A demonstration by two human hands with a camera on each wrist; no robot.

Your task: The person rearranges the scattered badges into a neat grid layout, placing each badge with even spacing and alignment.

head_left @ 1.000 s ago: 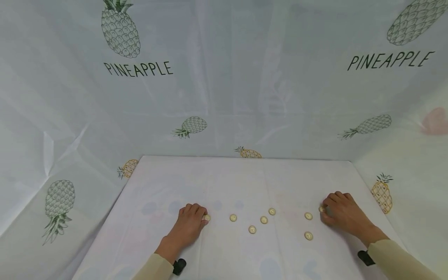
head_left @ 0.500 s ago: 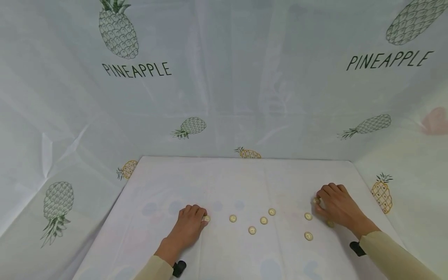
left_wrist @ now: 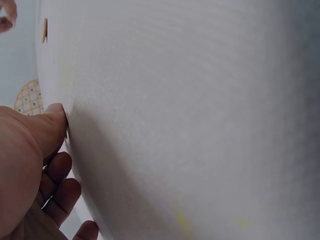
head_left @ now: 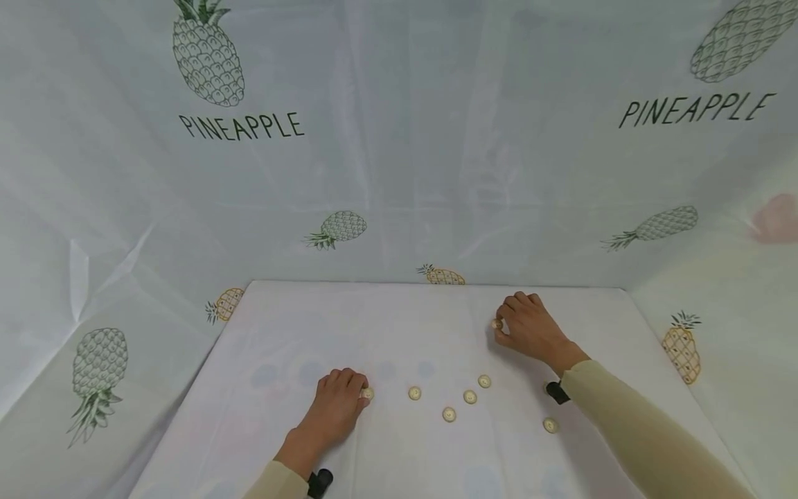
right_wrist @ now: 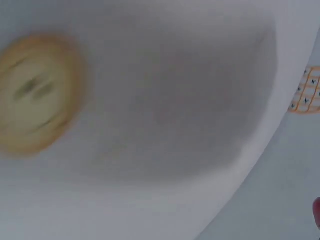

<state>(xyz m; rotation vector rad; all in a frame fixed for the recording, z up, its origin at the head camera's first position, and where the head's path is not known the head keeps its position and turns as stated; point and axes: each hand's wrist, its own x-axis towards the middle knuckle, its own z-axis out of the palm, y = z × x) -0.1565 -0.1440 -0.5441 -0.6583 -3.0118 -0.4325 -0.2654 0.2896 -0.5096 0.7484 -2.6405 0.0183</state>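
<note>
My left hand (head_left: 339, 402) rests on the white-covered table, thumb and forefinger pinching a round cream button (head_left: 367, 393) at its edge. In the left wrist view, the thumb (left_wrist: 52, 122) comes down to the cloth with the other fingers bent below it. Toward the back of the table, my right hand (head_left: 528, 329) pinches another button (head_left: 497, 324) between thumb and forefinger, its shadow falling on the cloth. The right wrist view shows a large, blurred button (right_wrist: 35, 92) lying under the wrist, and only a fingertip (right_wrist: 317, 212) at the edge.
Several buttons lie flat between the hands, among them one button (head_left: 414, 393) near the left hand and one (head_left: 551, 425) below the right forearm. Black wrist cameras (head_left: 557, 393) hang under the wrists. Pineapple-printed sheeting (head_left: 399, 173) walls the back and sides.
My right hand has carried its button left and toward the back of the table, away from the right-hand buttons. The left hand has stayed in place on its button.
</note>
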